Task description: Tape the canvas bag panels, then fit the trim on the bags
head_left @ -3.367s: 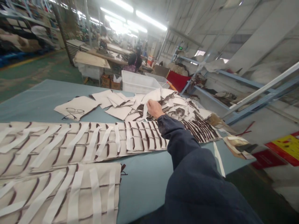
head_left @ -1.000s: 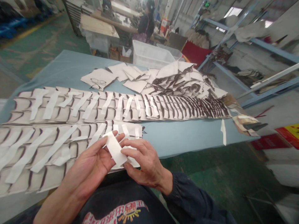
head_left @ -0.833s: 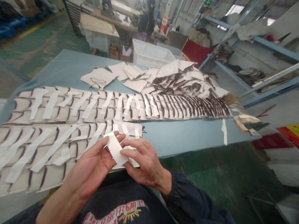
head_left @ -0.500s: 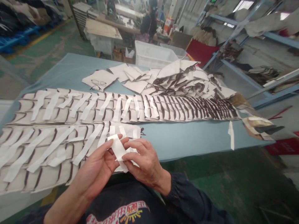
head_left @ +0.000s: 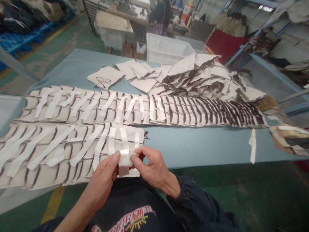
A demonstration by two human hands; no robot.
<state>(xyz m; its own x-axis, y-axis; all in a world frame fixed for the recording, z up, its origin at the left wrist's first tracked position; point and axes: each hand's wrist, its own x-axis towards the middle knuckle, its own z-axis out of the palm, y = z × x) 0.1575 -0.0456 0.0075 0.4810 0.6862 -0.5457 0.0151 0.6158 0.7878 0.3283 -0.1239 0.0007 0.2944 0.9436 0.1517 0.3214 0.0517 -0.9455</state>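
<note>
Between my two hands, just above the near row of overlapping cream fabric pieces [head_left: 66, 153], is a short white strip [head_left: 125, 158]. My left hand [head_left: 106, 169] pinches its left end between thumb and fingers. At its right side my right hand [head_left: 152, 166] grips a corner with thumb and forefinger, and the strip looks bent there. White strips [head_left: 111, 140] lie across the near row around my hands. Behind it runs a longer row of cream pieces [head_left: 177, 111] with dark edges, its left part also carrying white strips.
A heap of cream pieces [head_left: 193, 75] with dark trim lies at the back of the blue-covered table [head_left: 193, 146]. Eyeglasses [head_left: 103, 80] rest on one piece. A loose white strip [head_left: 252, 146] is at the right. Beyond stand a white bin [head_left: 169, 48] and a person [head_left: 160, 16].
My left hand has turned from palm-up to a pinch on the strip. The strip, earlier slanting lengthwise across my fingers, is now folded or bent between both hands. The view has shifted slightly.
</note>
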